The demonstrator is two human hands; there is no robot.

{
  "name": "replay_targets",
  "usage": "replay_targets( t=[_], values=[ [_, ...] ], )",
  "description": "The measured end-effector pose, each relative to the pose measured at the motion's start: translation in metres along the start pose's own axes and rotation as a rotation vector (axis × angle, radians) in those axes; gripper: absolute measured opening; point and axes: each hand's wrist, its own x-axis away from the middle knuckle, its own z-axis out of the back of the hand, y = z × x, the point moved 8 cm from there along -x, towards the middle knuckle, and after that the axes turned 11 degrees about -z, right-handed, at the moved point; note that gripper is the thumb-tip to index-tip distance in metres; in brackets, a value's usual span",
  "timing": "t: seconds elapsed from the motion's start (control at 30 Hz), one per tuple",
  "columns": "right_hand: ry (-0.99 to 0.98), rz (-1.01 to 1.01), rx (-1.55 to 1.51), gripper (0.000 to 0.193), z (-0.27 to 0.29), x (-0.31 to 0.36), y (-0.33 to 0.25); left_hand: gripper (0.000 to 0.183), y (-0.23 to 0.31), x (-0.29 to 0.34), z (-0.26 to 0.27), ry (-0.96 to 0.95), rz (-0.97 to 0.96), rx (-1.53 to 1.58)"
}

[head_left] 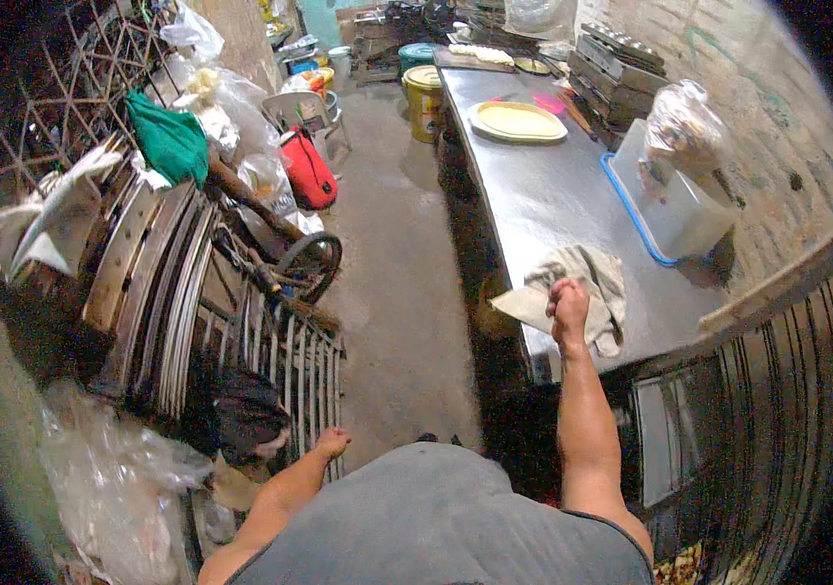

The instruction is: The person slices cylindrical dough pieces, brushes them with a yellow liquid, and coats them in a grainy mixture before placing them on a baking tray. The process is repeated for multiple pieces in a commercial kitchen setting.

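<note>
My right hand [568, 310] is closed on a beige cloth [604, 292] at the near end of a metal-topped table [534, 190]. One pale corner of the cloth sticks out past the table's left edge, while the rest lies crumpled on the top. My left hand [335, 443] hangs low on the left with its fingers curled, and I see nothing in them. It is nearest to a rack of metal bars [311, 380].
Along the wall side of the table stands a clear plastic bin [685, 210] beside a blue-rimmed lid [631, 210]. Farther back lies a cream oval tray [519, 121]. A yellow bucket [423, 102] stands beyond the aisle. Stacked boards [134, 273] and a red bag [308, 171] line the left.
</note>
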Motion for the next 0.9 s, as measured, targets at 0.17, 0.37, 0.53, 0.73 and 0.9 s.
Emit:
replay_targets(
  t=[0.17, 0.37, 0.53, 0.73, 0.9],
  values=[
    [-0.059, -0.111, 0.069, 0.025, -0.023, -0.029, 0.044, 0.024, 0.023, -0.077, 0.032, -0.006, -0.03, 0.073],
    [0.248, 0.163, 0.15, 0.018, 0.009, -0.099, 0.048, 0.018, 0.111, -0.213, 0.068, -0.077, -0.13, 0.238],
    [0.367, 0.069, -0.317, 0.015, -0.022, -0.165, -0.035, 0.017, 0.165, -0.329, 0.153, 0.015, -0.154, 0.175],
    [0.182, 0.331, 0.238, 0.021, -0.139, -0.311, -0.045, 0.024, 0.226, -0.41, 0.237, 0.095, -0.051, 0.163],
    [0.023, 0.086, 0.519, 0.041, -0.298, -0.401, -0.009, 0.032, 0.15, -0.507, 0.259, -0.029, -0.158, -0.443]
  ],
)
